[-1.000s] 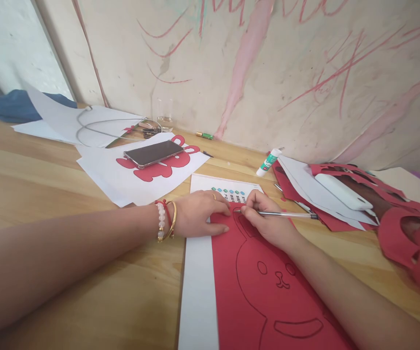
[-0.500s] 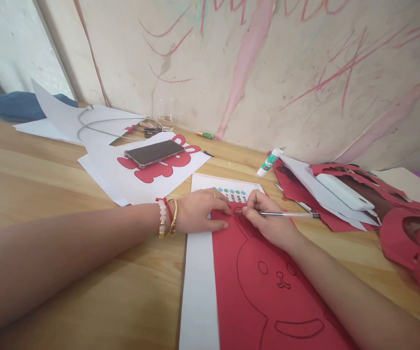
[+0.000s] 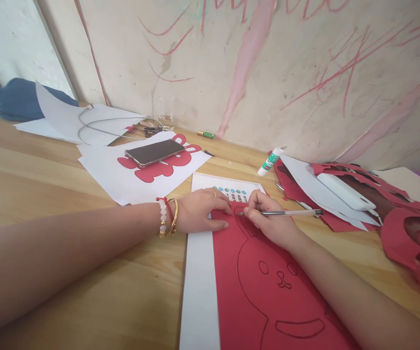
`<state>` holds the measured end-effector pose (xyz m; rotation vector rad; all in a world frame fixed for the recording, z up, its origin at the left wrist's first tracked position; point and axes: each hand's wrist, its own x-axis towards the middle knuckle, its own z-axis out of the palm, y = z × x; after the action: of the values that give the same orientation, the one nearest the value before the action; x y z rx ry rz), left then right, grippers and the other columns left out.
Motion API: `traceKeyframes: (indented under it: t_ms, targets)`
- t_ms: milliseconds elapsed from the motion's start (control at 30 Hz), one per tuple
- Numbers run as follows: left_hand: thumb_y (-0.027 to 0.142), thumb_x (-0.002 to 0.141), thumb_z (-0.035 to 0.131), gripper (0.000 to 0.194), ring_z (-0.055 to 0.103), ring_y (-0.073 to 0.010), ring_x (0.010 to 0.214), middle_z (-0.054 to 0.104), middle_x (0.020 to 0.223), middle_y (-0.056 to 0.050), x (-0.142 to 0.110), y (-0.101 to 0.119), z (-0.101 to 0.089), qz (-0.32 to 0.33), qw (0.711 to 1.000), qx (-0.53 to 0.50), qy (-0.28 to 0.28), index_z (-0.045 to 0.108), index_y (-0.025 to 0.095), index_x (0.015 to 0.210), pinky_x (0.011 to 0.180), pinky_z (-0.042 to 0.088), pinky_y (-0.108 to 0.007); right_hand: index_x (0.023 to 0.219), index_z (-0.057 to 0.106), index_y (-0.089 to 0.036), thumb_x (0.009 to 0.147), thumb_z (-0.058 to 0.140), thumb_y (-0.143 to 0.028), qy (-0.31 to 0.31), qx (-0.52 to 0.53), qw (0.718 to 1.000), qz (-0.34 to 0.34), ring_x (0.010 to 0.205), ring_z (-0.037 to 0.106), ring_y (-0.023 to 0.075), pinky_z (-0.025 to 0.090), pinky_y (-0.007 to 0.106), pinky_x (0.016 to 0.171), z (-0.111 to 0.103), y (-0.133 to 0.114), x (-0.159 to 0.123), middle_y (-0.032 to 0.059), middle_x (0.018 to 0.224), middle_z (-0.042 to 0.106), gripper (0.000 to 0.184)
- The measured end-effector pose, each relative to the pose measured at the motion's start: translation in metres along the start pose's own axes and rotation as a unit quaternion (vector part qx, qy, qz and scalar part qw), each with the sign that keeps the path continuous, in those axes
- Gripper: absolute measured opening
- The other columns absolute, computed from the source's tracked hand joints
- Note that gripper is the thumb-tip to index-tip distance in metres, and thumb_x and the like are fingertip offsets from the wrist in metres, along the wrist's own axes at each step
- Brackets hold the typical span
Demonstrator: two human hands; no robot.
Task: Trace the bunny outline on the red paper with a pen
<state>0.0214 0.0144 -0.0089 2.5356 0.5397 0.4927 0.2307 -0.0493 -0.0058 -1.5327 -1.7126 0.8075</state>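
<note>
My right hand [image 3: 268,218] is closed round a pen [image 3: 290,213] with a clear barrel, its tip at an outlined ear on the red paper [image 3: 228,282]. Black lines on that paper form a rabbit-like head with two oval eyes, a nose and mouth, and a curved band below. My left hand [image 3: 202,211] lies with fingers apart, pressing on the paper's upper left edge; bracelets circle its wrist. Underneath the red paper is a white printed booklet or sheet [image 3: 201,291], showing along the left and top.
A phone [image 3: 155,152] lies on a red rabbit cutout [image 3: 155,171] over white paper [image 3: 102,175]. A glue stick [image 3: 270,162] stands near the wall. Red paper scraps [image 3: 399,238] and a white device [image 3: 346,192] are at right. A glass [image 3: 166,121] stands behind the phone.
Almost nothing differs. My right hand and the pen have shifted very slightly to the right, while my left hand stays in place on the paper.
</note>
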Motion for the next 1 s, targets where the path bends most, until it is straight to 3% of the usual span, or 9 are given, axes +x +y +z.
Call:
traceKeyframes:
  t_ms: [1000]
  targets:
    - [0.026,0.082,0.066,0.023,0.055,-0.0200,0.114,0.062,0.122,-0.006,0.0003,-0.0014,0.0021,0.005,1.000,0.004,0.004,0.068,0.019,0.104,0.100,0.043,-0.034,0.069,0.037,-0.023,0.083,0.049,-0.021,-0.010,0.008,1.000,0.020,0.048,0.029,0.0092,0.025,0.022,0.045,-0.0002,-0.0036,-0.0011,-0.0091,0.054,0.035,0.018]
